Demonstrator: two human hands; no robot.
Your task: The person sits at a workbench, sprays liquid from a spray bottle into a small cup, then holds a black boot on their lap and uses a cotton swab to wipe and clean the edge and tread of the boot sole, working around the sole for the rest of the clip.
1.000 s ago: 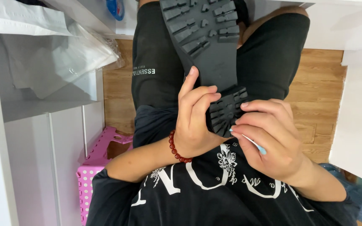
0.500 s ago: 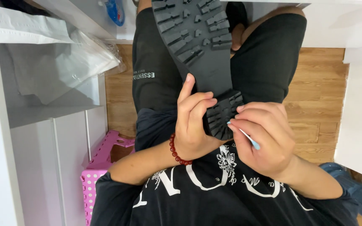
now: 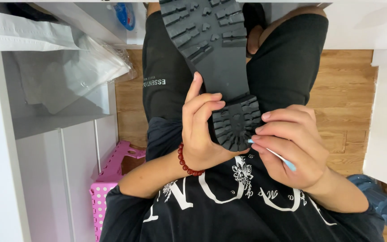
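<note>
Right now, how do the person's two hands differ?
The left hand wraps its fingers round the heel of the black boot; the right hand pinches a thin white-and-blue stick, its tip at the heel tread. The left wrist wears a red bead bracelet; the right wrist is bare. Both hands meet at the heel.

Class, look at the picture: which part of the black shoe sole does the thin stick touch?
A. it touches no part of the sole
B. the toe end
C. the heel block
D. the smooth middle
C: the stick, pinched in the right hand, meets the edge of the heel block, while the left hand grips the sole.
</note>
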